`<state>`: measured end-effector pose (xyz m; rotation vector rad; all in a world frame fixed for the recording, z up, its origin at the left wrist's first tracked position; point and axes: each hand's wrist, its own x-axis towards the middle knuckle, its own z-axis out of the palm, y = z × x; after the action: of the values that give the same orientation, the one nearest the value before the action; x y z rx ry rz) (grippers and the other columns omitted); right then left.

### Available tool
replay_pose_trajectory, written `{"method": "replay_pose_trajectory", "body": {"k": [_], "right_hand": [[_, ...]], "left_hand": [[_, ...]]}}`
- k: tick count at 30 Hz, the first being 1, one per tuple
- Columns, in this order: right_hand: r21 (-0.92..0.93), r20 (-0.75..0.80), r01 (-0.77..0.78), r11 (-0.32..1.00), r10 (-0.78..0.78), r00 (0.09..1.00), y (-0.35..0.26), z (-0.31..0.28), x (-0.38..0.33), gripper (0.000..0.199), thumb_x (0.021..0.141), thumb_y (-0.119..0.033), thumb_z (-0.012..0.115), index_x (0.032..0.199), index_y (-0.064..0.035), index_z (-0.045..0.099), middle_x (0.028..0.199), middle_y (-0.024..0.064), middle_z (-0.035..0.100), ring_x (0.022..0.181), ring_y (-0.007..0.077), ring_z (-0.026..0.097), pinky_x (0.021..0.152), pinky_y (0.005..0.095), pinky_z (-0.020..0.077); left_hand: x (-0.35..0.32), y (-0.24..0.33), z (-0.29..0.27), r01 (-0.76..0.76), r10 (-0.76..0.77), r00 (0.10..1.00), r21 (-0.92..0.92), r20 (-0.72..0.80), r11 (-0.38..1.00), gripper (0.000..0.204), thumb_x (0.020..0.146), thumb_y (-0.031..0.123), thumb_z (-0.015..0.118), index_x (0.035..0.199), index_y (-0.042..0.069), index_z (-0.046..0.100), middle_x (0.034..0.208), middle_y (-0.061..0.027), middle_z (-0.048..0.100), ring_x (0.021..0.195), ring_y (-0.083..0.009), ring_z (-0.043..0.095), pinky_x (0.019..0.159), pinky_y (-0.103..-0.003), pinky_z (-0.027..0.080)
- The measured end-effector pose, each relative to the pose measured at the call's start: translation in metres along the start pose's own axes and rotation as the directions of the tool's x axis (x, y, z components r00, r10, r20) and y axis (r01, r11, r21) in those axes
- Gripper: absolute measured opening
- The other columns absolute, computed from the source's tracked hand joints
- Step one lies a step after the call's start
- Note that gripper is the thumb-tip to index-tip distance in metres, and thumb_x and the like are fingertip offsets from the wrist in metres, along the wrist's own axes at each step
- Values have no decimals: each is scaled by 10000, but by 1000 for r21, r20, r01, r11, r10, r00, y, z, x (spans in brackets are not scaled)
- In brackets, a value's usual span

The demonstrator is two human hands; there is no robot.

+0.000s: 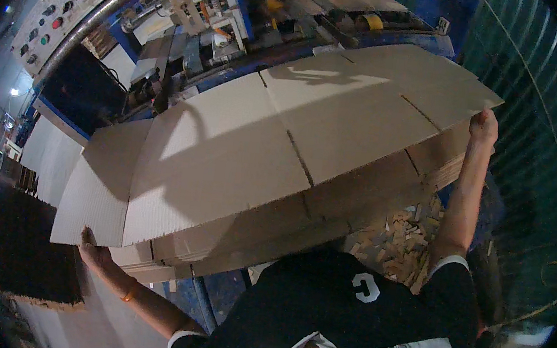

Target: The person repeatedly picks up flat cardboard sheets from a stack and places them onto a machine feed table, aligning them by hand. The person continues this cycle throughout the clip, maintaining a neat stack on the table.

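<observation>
Cardboard sheets (280,154), a thick stack of flat, slotted box blanks, fill the centre of the frame, long axis running from lower left to upper right. The left hand (97,255) grips the lower-left end, the right hand (483,127) clasps the upper-right corner. Stiff but bulky, the stack looks heavy and best held at opposite ends. A control panel (60,9) sits upper left.

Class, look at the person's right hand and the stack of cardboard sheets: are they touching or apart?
Touching. The head view shows the right hand gripping the far edge of the stack of cardboard sheets, fingers wrapped over its corner with no gap visible.
</observation>
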<state>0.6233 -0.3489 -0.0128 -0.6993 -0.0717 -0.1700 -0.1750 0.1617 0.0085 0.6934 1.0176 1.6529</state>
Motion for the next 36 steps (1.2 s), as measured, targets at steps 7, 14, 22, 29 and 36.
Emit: {"method": "replay_pose_trajectory", "body": {"k": [7, 14, 22, 29, 36], "right_hand": [[-331, 287, 395, 857, -308, 907, -66, 75, -108, 370, 821, -60, 515, 1170, 57, 478, 1133, 117, 546, 1044, 230, 523, 917, 313, 387], [-205, 979, 893, 400, 66, 195, -38, 37, -294, 258, 640, -32, 606, 879, -105, 669, 971, 87, 636, 913, 248, 591, 809, 399, 450], [-46, 946, 888, 457, 305, -108, 1, 37, -292, 416, 597, -23, 628, 991, -155, 641, 1112, 18, 599, 979, 240, 560, 830, 395, 448], [-39, 833, 924, 380, 523, -180, 29, 58, -261, 498, 731, -295, 644, 1193, -146, 533, 1260, 87, 489, 1130, 313, 457, 961, 456, 355], [5, 803, 979, 204, 582, -125, 107, 129, -192, 708, 686, -501, 649, 1265, -135, 472, 1350, 95, 397, 1226, 297, 367, 1000, 442, 294]], "left_hand": [[-71, 1, 15, -325, 245, 899, 178, 362, 929, 344, 817, 101, 597, 1128, -14, 506, 1057, -108, 560, 955, -180, 522, 843, -315, 424], [-198, -44, 21, -595, 276, 745, 419, 608, 686, 295, 829, 49, 568, 1114, -19, 537, 1105, -137, 568, 993, -237, 535, 869, -348, 411], [-246, -60, 104, -991, -327, 42, 80, 944, 106, 461, 781, 106, 512, 1239, 147, 521, 1336, -85, 439, 1266, -291, 369, 1039, -451, 284], [-217, -61, 110, -995, -319, 48, 75, 947, 73, 519, 781, 70, 508, 1288, 174, 464, 1362, -94, 392, 1268, -310, 349, 1030, -495, 278], [-151, -99, 167, -979, -30, 79, 83, 996, 187, 571, 751, -1, 523, 1294, 162, 464, 1319, -147, 422, 1226, -302, 391, 1029, -384, 314]]}}
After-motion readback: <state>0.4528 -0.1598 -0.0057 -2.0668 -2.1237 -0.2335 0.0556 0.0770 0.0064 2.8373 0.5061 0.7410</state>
